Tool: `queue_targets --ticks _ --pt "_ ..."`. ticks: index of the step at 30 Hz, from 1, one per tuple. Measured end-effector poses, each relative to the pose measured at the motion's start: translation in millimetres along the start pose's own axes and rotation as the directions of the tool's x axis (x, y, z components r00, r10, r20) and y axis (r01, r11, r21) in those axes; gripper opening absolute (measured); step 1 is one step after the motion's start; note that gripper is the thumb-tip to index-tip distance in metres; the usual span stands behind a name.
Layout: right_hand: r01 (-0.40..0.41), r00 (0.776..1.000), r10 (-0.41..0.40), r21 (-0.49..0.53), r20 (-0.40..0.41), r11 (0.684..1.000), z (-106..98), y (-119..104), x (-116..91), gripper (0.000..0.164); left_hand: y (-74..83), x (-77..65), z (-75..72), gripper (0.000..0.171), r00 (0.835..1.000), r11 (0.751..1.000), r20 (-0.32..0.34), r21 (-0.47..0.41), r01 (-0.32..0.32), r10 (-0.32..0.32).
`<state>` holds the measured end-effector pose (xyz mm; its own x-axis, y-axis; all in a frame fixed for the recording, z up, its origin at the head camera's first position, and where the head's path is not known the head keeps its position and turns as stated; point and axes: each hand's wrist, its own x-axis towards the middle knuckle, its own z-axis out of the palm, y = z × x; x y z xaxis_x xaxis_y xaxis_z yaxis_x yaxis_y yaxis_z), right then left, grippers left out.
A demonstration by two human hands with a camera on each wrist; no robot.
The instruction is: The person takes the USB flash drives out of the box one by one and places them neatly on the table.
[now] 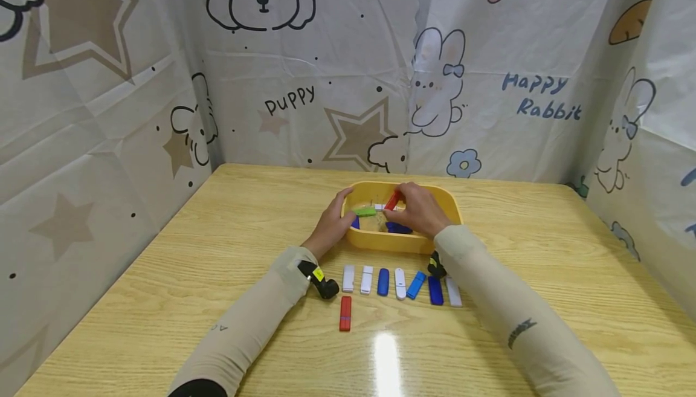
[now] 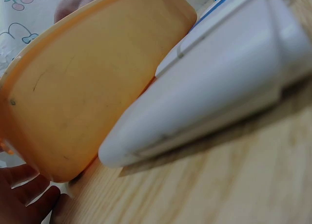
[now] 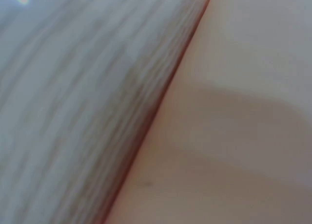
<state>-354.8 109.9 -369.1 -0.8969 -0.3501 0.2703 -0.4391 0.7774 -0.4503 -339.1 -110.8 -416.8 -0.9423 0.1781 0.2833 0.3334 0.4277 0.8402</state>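
My right hand (image 1: 421, 208) reaches into a yellow plastic basin (image 1: 380, 242) and pinches a red USB stick (image 1: 392, 200) between thumb and fingers. At the basin's left end, my left hand (image 1: 330, 223) holds the rim; its fingers (image 2: 30, 187) show against the outer wall in the left wrist view. Inside the basin lie a green USB stick (image 1: 365, 211), a white one (image 1: 379, 207) and blue ones (image 1: 399, 228), partly hidden by the right hand. The right wrist view shows only a blurred pale wall beside wood grain.
In front of the basin, several white and blue USB sticks (image 1: 383, 282) form a row on the wooden table (image 1: 244, 222). A red USB stick (image 1: 345, 313) lies nearer me, below the row's left end. Printed cloth (image 1: 337, 52) hangs behind and along the sides.
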Motion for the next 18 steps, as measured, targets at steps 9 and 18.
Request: queue_targets --ticks 9,18 --pt "0.063 0.998 -0.064 -0.050 -0.012 0.997 -3 -1 -2 0.041 -4.3 0.0 3.1 0.059 1.000 1.000 0.006 -0.021 -0.007 0.007" --pt "0.172 0.985 -0.172 -0.034 -0.011 0.985 -19 -17 -11 0.045 -3.6 0.5 -0.1 0.059 1.000 1.000 -0.003 -0.007 -0.014 0.014"
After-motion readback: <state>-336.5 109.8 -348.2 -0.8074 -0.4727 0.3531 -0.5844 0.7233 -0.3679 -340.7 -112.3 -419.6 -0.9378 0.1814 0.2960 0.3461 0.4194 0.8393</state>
